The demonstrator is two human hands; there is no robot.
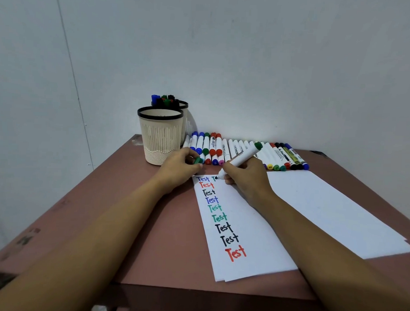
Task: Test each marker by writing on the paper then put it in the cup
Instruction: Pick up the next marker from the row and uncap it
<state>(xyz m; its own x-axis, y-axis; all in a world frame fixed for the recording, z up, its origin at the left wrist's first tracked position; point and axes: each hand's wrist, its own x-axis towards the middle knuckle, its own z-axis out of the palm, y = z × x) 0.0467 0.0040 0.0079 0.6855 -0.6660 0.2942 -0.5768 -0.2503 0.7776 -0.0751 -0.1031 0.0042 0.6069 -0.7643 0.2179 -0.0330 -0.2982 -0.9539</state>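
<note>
Paper (255,227) near corner almost at table (127,222) front edge, with bare tabletop left of it. At paper's far edge, right hand (247,180) fingers clamped on green marker (242,157), tip touching sheet. Left hand (178,168), off far-left corner, pinches green cap (197,160). Beyond paper: cup (160,139) far-left, marker row (278,155) along wall.

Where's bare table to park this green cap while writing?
Bare table lies left of the paper, in front of the front cup, crossed by the left forearm. The right sheet is blank too. Crowded: the back edge, filled by the marker row and the rear cup.
</note>
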